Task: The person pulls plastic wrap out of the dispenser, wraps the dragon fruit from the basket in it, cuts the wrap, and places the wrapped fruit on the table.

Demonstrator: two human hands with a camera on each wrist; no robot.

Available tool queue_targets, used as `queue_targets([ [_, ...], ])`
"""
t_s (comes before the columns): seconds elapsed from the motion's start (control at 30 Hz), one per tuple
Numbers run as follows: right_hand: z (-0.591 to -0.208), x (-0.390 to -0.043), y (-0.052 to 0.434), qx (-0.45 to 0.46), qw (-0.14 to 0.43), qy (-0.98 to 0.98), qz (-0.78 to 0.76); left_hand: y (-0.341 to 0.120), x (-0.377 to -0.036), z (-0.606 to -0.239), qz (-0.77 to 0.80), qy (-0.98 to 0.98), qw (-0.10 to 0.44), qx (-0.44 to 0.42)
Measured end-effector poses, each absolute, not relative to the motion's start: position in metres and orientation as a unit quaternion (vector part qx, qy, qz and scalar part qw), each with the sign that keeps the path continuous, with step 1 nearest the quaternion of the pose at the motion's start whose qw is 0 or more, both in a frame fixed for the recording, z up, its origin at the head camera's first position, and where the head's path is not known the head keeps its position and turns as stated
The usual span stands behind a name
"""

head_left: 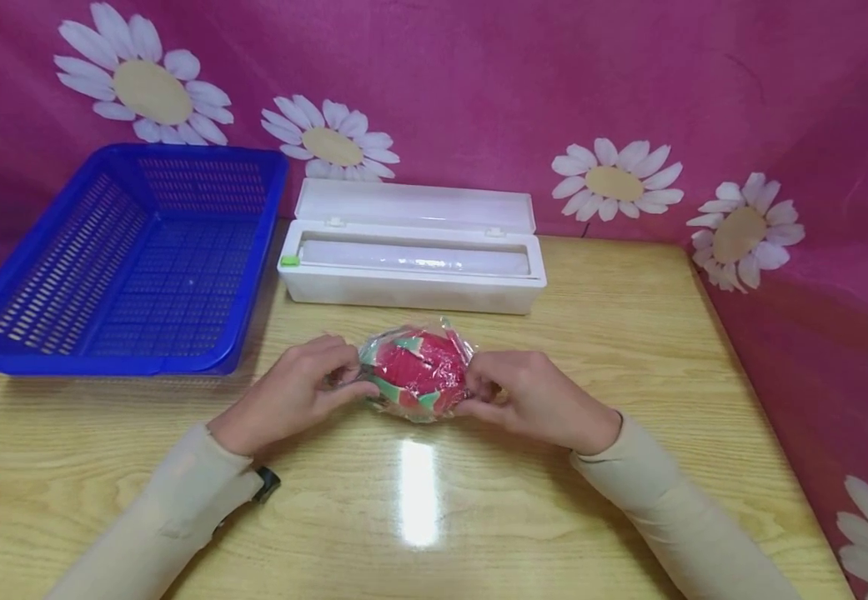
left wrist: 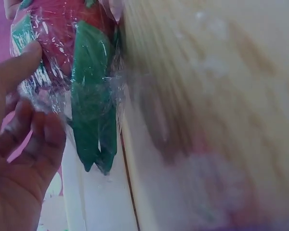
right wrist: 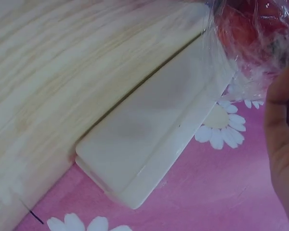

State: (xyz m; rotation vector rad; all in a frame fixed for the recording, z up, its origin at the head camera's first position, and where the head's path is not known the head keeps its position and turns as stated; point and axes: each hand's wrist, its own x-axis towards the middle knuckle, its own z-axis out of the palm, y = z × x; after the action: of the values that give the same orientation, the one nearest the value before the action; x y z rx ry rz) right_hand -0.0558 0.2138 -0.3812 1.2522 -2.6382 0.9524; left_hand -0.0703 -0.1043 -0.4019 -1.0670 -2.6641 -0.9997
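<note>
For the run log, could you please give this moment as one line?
left hand: pinches film on wrapped dragon fruit | right hand: holds its other side | fruit: on table | film dispenser: open behind

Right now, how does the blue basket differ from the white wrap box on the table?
The blue basket is a wide tray with slotted mesh walls and nothing in it; the white wrap box is long, narrow and solid-walled, holding a roll of film. The basket has no lid; the box has a hinged lid, standing open. The basket overhangs the table's left edge; the box sits fully on it. Both are plastic and untouched.
</note>
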Motion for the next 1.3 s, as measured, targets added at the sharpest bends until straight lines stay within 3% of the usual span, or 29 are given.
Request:
queue_targets([
  [0.3, -0.383, -0.055, 0.210, 0.401, 0.056, -0.869, 0.285, -0.104, -0.073, -0.399, -0.293, -0.887, -0.013, -0.357],
  [0.73, -0.381, -0.047, 0.213, 0.414, 0.089, -0.854, 0.302, -0.103, -0.064, -0.397, -0.253, -0.902, -0.032, -0.348],
  [1.07, -0.370, -0.047, 0.215, 0.389, 0.042, -0.873, 0.291, -0.109, -0.062, -0.386, -0.252, -0.901, -0.043, -0.351],
  [1.3, -0.370, -0.053, 0.221, 0.390, 0.142, -0.864, 0.284, -0.101, -0.071, -0.369, -0.280, -0.906, 0.012, -0.317],
])
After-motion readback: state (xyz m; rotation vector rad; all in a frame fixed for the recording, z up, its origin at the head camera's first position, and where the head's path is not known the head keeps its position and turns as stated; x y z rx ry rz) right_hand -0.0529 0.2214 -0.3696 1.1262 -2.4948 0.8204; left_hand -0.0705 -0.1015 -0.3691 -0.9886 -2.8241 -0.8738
